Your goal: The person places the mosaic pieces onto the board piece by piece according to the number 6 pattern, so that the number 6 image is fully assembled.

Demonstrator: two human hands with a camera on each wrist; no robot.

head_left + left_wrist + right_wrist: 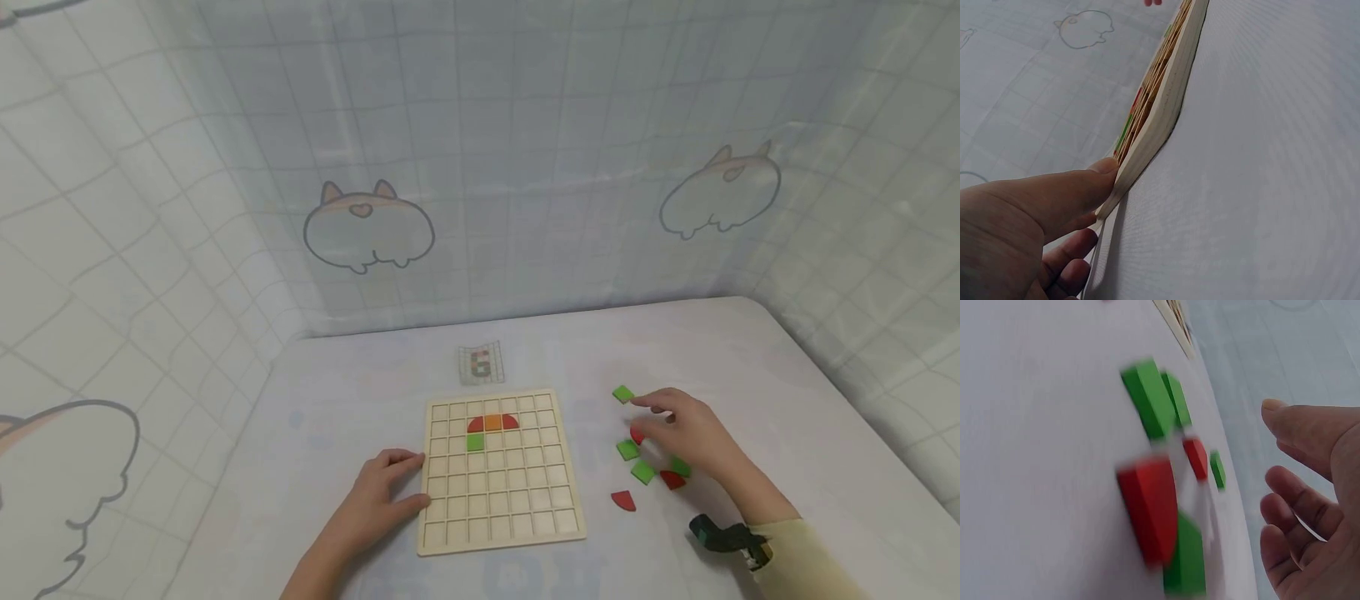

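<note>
My left hand (378,496) rests against the left edge of a wooden grid board (498,542), its thumb and forefinger touching the rim. In the left wrist view the thumb (1079,187) lies along the board's edge. Set in the grid are an orange square (492,422) between two red quarter-round tiles, and a green square (476,442) below the left one. My right hand (690,429) hovers above loose tiles with nothing in its fingers. Near its fingertips are a green tile (622,394) and a partly hidden red tile (637,435).
Right of the board lie more green tiles (642,472) and red quarter-round tiles (623,500). Behind the board is a small grid card (482,363) with a printed figure. A checked curtain (525,208) hangs around the table, and a dark strap (723,537) is on the right wrist.
</note>
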